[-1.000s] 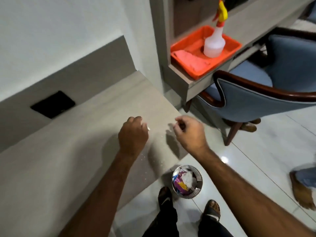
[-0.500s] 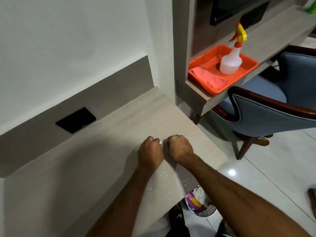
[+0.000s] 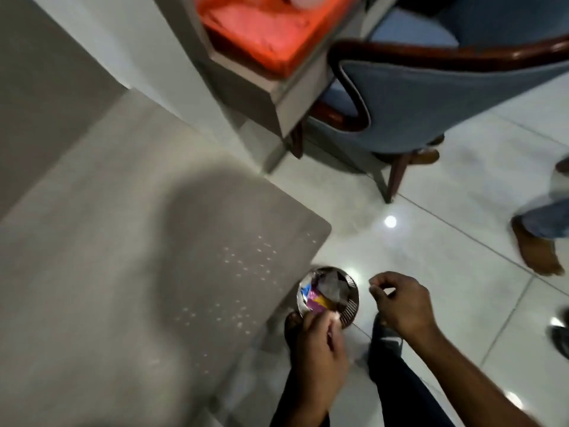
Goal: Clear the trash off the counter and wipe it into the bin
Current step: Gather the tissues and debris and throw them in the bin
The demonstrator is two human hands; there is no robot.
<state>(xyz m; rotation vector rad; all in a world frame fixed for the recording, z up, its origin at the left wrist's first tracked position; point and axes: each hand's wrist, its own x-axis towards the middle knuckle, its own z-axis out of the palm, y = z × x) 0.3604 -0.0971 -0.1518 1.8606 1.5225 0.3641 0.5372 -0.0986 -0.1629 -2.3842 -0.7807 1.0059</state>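
A small round metal bin (image 3: pixel 353 305) with coloured wrappers and paper inside stands on the white floor tiles, just off the counter's rounded corner. My left hand (image 3: pixel 320 346) hovers over the bin's near rim with fingers curled inward; motion blur hides whether it holds anything. To the right of the bin, my right hand (image 3: pixel 403 303) has thumb and forefinger slightly apart, with nothing visible between them. The grey counter (image 3: pixel 107 272) lies to the left, and several small white crumbs (image 3: pixel 246 263) are scattered near its corner.
An orange tray (image 3: pixel 295 61) with a pink cloth (image 3: pixel 255 29) sits on a shelf at the top. A blue chair (image 3: pixel 431 97) with a dark wooden frame stands behind the bin. Another person's foot (image 3: pixel 537 251) is at the right edge. My dark trouser legs (image 3: pixel 397 374) are below.
Both hands have left the counter top and moved down and right to the bin. The view has swung downward toward the floor.
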